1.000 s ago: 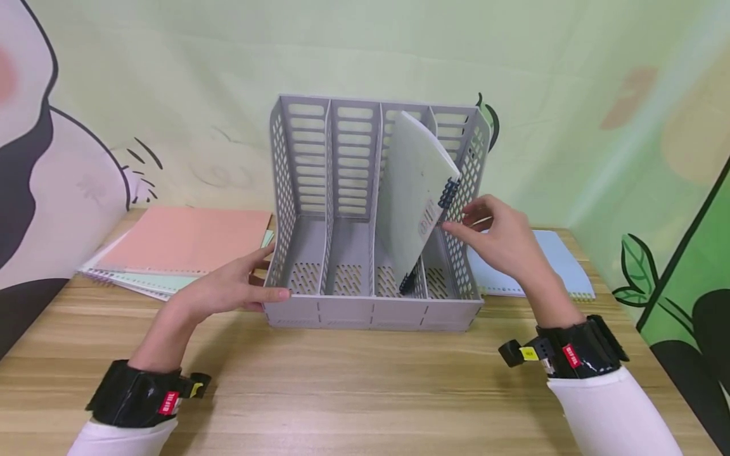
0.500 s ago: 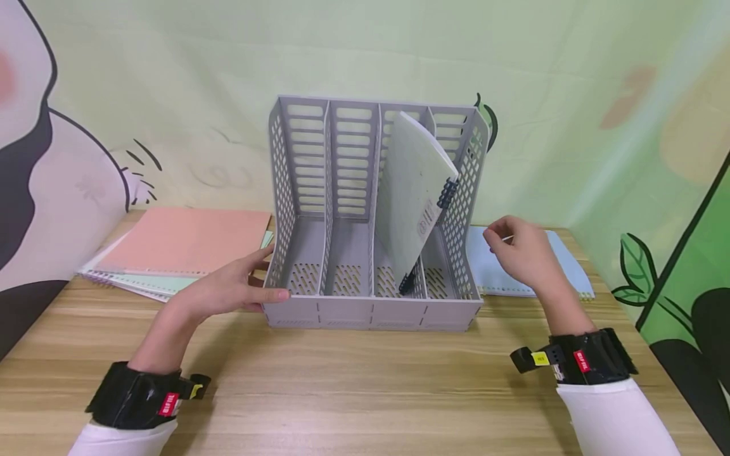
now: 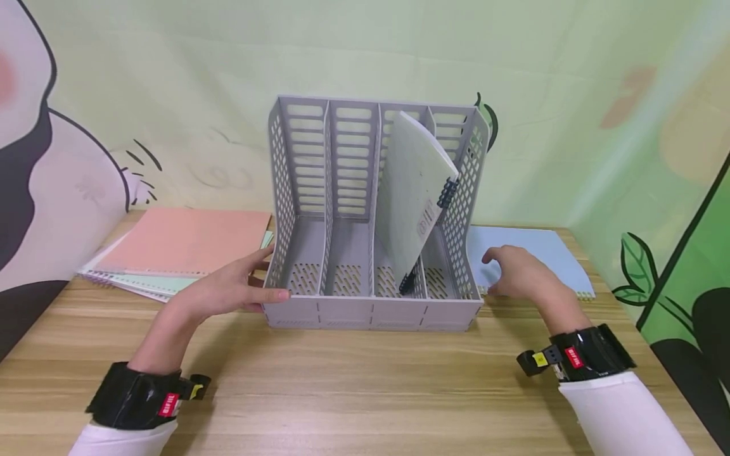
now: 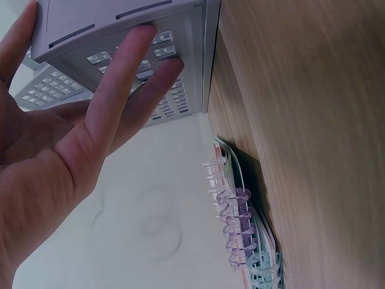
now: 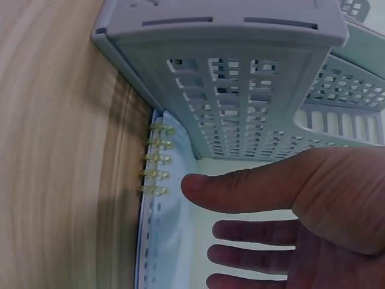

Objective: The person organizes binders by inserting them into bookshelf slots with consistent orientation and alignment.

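A grey file organizer (image 3: 348,315) with upright dividers stands in the middle of the table. One pale grey-green spiral notebook (image 3: 412,196) with black coils stands upright and slanted in its third compartment from the left. My left hand (image 3: 219,292) rests on the organizer's left front corner; in the left wrist view, fairly straight fingers (image 4: 123,78) lie against the perforated side. On the right, my right hand (image 3: 521,277) hovers over the near left part of a light blue spiral notebook (image 3: 561,256). Its thumb and fingers are extended and apart, holding nothing, in the right wrist view.
To the left of the organizer lies a pile of spiral notebooks, a peach one (image 3: 188,239) on top and mint (image 3: 165,280) and white ones beneath. Behind the wooden table (image 3: 353,392) hangs a printed green cloth (image 3: 365,50).
My right hand has left the grey-green notebook's coils, moving right and then down toward the blue notebook. The standing notebook and my left hand stay where they were.
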The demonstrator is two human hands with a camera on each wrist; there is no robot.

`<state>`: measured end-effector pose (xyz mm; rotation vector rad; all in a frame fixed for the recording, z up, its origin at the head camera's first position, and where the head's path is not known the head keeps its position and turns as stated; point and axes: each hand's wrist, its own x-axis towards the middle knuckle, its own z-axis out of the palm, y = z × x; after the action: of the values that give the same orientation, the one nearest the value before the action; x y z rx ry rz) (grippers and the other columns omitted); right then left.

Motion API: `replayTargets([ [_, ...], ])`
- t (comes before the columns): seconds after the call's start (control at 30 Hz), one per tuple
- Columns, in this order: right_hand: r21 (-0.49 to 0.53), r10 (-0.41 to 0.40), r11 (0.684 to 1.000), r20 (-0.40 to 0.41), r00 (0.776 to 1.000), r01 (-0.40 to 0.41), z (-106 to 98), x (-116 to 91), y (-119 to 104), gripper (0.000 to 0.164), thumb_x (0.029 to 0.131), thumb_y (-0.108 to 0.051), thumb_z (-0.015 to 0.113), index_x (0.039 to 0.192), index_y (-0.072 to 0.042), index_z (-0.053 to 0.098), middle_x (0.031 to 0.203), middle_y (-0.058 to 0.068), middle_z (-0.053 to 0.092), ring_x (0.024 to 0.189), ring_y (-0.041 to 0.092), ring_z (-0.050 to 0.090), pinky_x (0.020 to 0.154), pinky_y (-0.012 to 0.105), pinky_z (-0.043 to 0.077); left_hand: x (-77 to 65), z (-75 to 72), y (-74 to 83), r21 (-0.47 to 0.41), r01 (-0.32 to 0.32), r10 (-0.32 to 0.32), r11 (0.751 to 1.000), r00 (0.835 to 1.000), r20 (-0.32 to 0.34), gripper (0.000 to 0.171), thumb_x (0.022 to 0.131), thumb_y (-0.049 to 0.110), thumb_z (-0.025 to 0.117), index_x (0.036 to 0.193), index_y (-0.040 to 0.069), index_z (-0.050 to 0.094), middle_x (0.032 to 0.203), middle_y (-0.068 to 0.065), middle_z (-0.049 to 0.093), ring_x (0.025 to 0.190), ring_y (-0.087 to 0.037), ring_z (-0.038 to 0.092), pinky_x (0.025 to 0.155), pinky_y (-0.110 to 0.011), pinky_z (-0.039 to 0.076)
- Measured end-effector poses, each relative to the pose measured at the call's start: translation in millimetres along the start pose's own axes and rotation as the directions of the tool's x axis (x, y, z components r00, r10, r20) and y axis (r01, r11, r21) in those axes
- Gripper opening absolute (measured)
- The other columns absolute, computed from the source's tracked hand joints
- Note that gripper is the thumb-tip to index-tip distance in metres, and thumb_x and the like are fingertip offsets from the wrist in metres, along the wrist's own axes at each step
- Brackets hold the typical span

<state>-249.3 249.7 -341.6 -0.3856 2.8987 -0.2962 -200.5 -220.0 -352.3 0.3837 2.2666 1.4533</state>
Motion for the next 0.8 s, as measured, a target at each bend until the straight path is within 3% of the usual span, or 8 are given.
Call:
replayTargets([
  [0.47, -0.009, -0.056, 0.998, 0.014, 0.998, 0.057, 15.3, 5.7, 9.9, 0.074, 0.072, -0.003, 0.082, 0.137, 0.008, 0.048, 0.139, 0.031, 0.041, 0.129, 0.049, 0.036, 0.104, 0.056, 0.029, 1.3, -0.5, -0.2, 0.007, 0.007, -0.007, 1.000, 1.000, -0.001, 0.104, 0.087, 0.027, 0.077, 0.159, 0.011, 0.003, 0.145, -0.027, 0.032, 0.114, -0.035, 0.056, 0.077, -0.038, 0.054],
  [0.8, -0.063, -0.100, 0.993, 0.033, 0.994, 0.102, 22.0, 15.8, 18.9, 0.075, 0.072, -0.004, 0.082, 0.136, 0.010, 0.048, 0.136, 0.031, 0.044, 0.127, 0.049, 0.040, 0.104, 0.055, 0.030, 0.1, -0.8, 0.0, 0.009, 0.012, -0.012, 1.000, 1.000, -0.004, 0.104, 0.087, 0.027, 0.077, 0.159, 0.011, 0.003, 0.145, -0.026, 0.032, 0.113, -0.035, 0.056, 0.077, -0.038, 0.054],
])
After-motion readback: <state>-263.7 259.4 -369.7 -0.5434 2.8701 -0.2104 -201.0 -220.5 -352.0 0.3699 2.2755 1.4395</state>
